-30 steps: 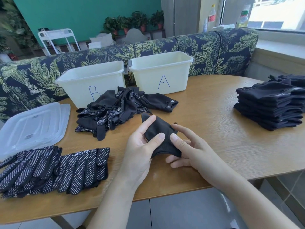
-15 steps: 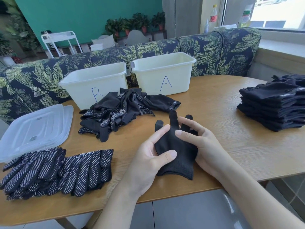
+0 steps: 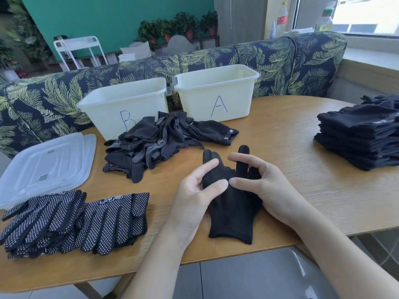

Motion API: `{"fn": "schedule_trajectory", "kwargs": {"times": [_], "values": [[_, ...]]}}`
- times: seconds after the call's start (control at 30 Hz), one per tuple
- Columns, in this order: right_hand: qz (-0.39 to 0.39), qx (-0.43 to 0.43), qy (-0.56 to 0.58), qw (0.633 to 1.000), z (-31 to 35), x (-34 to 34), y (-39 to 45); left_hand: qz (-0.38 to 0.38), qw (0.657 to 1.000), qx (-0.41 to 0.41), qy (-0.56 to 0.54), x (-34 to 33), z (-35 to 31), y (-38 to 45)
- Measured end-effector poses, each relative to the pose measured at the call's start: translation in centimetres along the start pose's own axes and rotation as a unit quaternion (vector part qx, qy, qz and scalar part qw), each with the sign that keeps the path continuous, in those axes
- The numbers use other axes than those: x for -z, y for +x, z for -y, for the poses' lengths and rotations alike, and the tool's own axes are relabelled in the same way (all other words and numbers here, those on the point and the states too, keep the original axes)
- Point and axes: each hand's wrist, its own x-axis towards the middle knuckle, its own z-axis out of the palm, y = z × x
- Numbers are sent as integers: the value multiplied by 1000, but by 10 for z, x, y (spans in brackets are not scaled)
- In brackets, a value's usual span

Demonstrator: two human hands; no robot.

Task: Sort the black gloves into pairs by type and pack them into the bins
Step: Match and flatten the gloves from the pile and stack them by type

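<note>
We hold a plain black knit glove [image 3: 232, 209] between our two hands, low over the surface [image 3: 280, 147] near its front edge. Our left hand [image 3: 195, 198] pinches its palm part between thumb and forefinger; our right hand [image 3: 266, 186] curls around its finger side, thumb on top. The glove looks light, soft and limp, so it will probably fold and sag. We judge the cuff, just below both hands, is the best place to take it.
</note>
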Motion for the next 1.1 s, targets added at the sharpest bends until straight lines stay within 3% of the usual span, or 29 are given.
{"fn": "schedule_trajectory", "kwargs": {"times": [0.1,0.2,0.3,0.5,0.6,0.7,0.8,0.97,1.1], "values": [[-19,29,-103,994,-1,2,3,-53,990,-3,131,1,4,3],[-58,66,-245,965,-8,5,10,-94,922,-20,375,-1,3,1],[-108,94,-365,920,-11,6,10,-96,871,-31,480,-4,3,-3],[-101,147,-405,897,-16,6,0,-92,867,-100,479,4,6,-14],[-79,189,-424,882,-17,4,-11,-48,862,-136,485,7,6,-21],[-28,177,-474,862,-22,6,-21,22,833,-105,543,12,10,-26],[-14,162,-533,830,-30,11,-25,37,805,-94,584,14,14,-29],[-18,159,-513,843,-29,14,-27,29,810,-100,577,14,15,-29],[-23,156,-491,857,-24,14,-27,2,839,-105,534,14,17,-28]]}}
